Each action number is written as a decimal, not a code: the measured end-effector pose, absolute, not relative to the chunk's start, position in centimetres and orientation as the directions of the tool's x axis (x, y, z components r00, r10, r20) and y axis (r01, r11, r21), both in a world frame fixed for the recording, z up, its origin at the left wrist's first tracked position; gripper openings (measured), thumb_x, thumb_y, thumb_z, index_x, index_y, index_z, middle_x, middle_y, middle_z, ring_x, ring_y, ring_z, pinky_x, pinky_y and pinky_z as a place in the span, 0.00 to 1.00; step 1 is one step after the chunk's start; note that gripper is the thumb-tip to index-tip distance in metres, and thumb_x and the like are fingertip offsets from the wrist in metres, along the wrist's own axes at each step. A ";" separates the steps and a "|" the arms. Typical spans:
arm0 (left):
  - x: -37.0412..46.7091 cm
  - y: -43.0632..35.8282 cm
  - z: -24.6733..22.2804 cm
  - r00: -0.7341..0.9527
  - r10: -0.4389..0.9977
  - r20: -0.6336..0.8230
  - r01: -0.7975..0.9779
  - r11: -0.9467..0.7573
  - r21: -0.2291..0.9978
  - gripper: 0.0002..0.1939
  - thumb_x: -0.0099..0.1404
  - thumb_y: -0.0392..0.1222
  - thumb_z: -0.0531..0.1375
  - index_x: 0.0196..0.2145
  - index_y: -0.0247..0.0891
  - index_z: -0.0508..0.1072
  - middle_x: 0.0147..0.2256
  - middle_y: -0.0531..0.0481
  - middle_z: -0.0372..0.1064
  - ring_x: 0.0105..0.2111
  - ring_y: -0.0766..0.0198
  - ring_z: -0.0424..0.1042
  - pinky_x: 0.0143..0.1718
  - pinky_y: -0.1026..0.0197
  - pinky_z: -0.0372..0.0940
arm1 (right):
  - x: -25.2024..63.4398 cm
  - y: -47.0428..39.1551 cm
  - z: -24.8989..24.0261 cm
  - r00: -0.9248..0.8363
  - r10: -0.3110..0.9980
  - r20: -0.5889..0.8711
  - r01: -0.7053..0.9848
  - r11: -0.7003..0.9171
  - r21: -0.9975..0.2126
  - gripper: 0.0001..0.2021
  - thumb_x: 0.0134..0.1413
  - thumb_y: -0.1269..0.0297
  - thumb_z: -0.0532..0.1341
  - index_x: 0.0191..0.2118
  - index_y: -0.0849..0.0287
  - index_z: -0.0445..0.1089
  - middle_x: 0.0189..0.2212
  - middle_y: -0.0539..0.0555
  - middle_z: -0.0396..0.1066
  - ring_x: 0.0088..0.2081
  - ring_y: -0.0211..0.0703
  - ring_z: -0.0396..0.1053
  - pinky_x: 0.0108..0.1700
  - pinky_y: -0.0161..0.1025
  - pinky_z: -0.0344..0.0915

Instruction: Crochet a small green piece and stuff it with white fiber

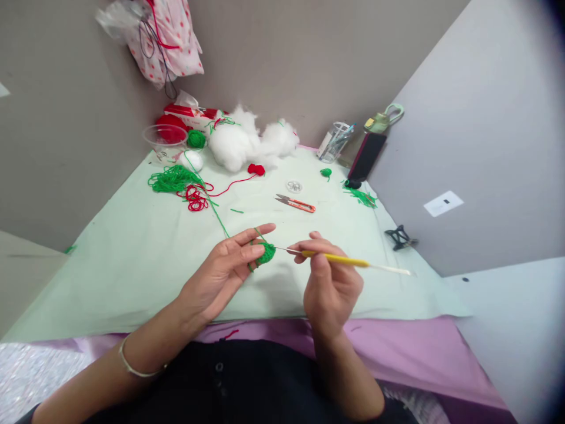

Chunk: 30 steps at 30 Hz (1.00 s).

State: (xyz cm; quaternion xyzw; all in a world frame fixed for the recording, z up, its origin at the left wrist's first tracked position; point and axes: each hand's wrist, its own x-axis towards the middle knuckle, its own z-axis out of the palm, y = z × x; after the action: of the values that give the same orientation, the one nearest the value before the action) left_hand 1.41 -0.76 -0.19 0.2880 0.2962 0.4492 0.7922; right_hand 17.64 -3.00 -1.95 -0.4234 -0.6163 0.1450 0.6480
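Between the thumb and fingers of my left hand (pixel 227 268) is a small round green crochet piece (pixel 266 252). Green yarn (pixel 216 213) runs from a loose green heap (pixel 173 178) on the table to my left fingers, and a strand rises over the index finger. My right hand (pixel 331 277) grips a crochet hook (pixel 338 258) by its yellow handle. The hook's thin metal shaft points left, its tip at the right edge of the green piece. Whether a loop sits on the tip is too small to tell.
Orange-handled snips (pixel 296 204) and a small round clear case (pixel 293 186) lie beyond my hands. White stuffing (pixel 238 141), red yarn (pixel 197 197) and a plastic tub (pixel 165 141) are at the back left. A pen holder (pixel 334 143), phone (pixel 367 156) and black stand (pixel 399 238) are on the right.
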 end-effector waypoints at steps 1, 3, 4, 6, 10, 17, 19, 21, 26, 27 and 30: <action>1.3 -0.8 -0.1 0.421 0.885 -0.200 -0.530 0.419 0.737 0.22 0.61 0.39 0.70 0.53 0.39 0.80 0.35 0.51 0.72 0.36 0.68 0.68 0.43 0.65 0.63 | 17.7 -3.0 -1.8 0.222 0.751 0.621 0.239 0.576 -0.782 0.10 0.69 0.66 0.56 0.43 0.51 0.77 0.33 0.49 0.80 0.30 0.39 0.74 0.60 0.54 0.66; 1.4 -1.0 0.0 0.412 0.893 -0.178 -0.499 0.385 0.776 0.21 0.61 0.39 0.71 0.53 0.41 0.80 0.36 0.51 0.73 0.38 0.67 0.69 0.44 0.66 0.63 | 17.6 -2.9 -1.5 0.200 0.797 0.570 0.160 0.547 -0.822 0.09 0.69 0.64 0.58 0.42 0.51 0.78 0.33 0.49 0.80 0.30 0.39 0.74 0.56 0.51 0.69; 1.5 -1.1 0.1 0.396 0.903 -0.167 -0.484 0.359 0.798 0.21 0.61 0.39 0.71 0.53 0.42 0.80 0.37 0.51 0.74 0.39 0.67 0.69 0.46 0.65 0.63 | 17.5 -2.9 -1.5 0.180 0.805 0.566 0.175 0.540 -0.823 0.09 0.68 0.64 0.59 0.42 0.51 0.78 0.34 0.49 0.80 0.30 0.39 0.74 0.55 0.50 0.70; 1.7 -1.4 0.0 0.348 0.926 -0.148 -0.458 0.305 0.835 0.20 0.61 0.40 0.71 0.52 0.44 0.81 0.38 0.52 0.74 0.41 0.66 0.70 0.47 0.65 0.63 | 17.3 -2.9 -1.5 0.155 0.787 0.597 0.281 0.544 -0.790 0.09 0.68 0.66 0.59 0.43 0.51 0.77 0.35 0.49 0.81 0.31 0.39 0.75 0.56 0.51 0.69; 2.2 -1.4 -0.3 0.317 0.935 -0.157 -0.484 0.302 0.821 0.23 0.60 0.40 0.72 0.53 0.45 0.80 0.35 0.53 0.74 0.40 0.67 0.71 0.48 0.65 0.63 | 17.1 -2.9 -1.9 0.005 0.601 0.799 0.618 0.626 -0.475 0.10 0.66 0.71 0.61 0.47 0.49 0.76 0.39 0.51 0.82 0.37 0.41 0.79 0.60 0.54 0.63; 1.5 -0.5 -0.6 0.421 0.884 -0.203 -0.535 0.423 0.731 0.13 0.62 0.40 0.69 0.45 0.39 0.83 0.41 0.48 0.75 0.39 0.65 0.70 0.49 0.61 0.65 | 18.1 -2.9 -1.6 0.216 0.733 0.645 0.330 0.567 -0.754 0.09 0.69 0.66 0.58 0.43 0.53 0.77 0.36 0.51 0.81 0.34 0.41 0.76 0.55 0.52 0.68; 1.3 -0.6 -0.4 0.407 0.893 -0.192 -0.496 0.393 0.774 0.15 0.61 0.40 0.70 0.47 0.40 0.83 0.41 0.48 0.76 0.39 0.64 0.70 0.48 0.60 0.64 | 18.2 -2.7 -1.4 0.230 0.824 0.517 0.133 0.500 -0.856 0.10 0.69 0.61 0.58 0.41 0.54 0.77 0.35 0.53 0.80 0.32 0.41 0.75 0.44 0.46 0.73; 1.4 -0.8 -0.2 0.395 0.903 -0.168 -0.452 0.350 0.821 0.17 0.60 0.41 0.71 0.48 0.42 0.83 0.40 0.48 0.76 0.40 0.63 0.71 0.48 0.60 0.64 | 18.1 -2.6 -1.4 0.163 0.877 0.452 0.068 0.448 -0.892 0.09 0.67 0.59 0.60 0.41 0.54 0.78 0.35 0.53 0.80 0.33 0.42 0.75 0.39 0.42 0.73; 1.5 -1.1 -0.2 0.339 0.936 -0.094 -0.359 0.221 0.907 0.17 0.60 0.42 0.72 0.48 0.46 0.83 0.34 0.52 0.70 0.38 0.65 0.68 0.45 0.62 0.62 | 18.1 -2.3 -1.7 0.115 0.907 0.405 0.008 0.406 -0.914 0.09 0.68 0.58 0.59 0.41 0.55 0.76 0.35 0.53 0.79 0.34 0.41 0.75 0.40 0.43 0.73; 1.4 -1.0 -0.2 0.341 0.936 -0.089 -0.342 0.212 0.916 0.17 0.60 0.43 0.72 0.48 0.47 0.83 0.34 0.53 0.70 0.38 0.65 0.67 0.44 0.63 0.62 | 18.2 -2.2 -1.7 0.115 0.913 0.392 -0.021 0.397 -0.918 0.10 0.69 0.58 0.58 0.41 0.55 0.75 0.34 0.53 0.79 0.33 0.41 0.75 0.41 0.44 0.73; 1.0 -1.0 -0.2 0.345 0.935 -0.078 -0.315 0.193 0.929 0.17 0.61 0.43 0.71 0.49 0.48 0.83 0.35 0.53 0.70 0.38 0.65 0.67 0.44 0.64 0.61 | 18.4 -2.3 -1.5 0.096 0.924 0.370 -0.067 0.377 -0.924 0.10 0.70 0.58 0.56 0.41 0.54 0.72 0.33 0.52 0.79 0.32 0.41 0.75 0.40 0.45 0.73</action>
State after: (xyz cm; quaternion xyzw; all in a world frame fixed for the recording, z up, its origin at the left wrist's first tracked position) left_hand 1.03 -1.03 -0.18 0.4444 0.3489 0.4537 0.6891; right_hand 18.37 -2.28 -1.46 -0.3941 -0.5437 0.3952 0.6268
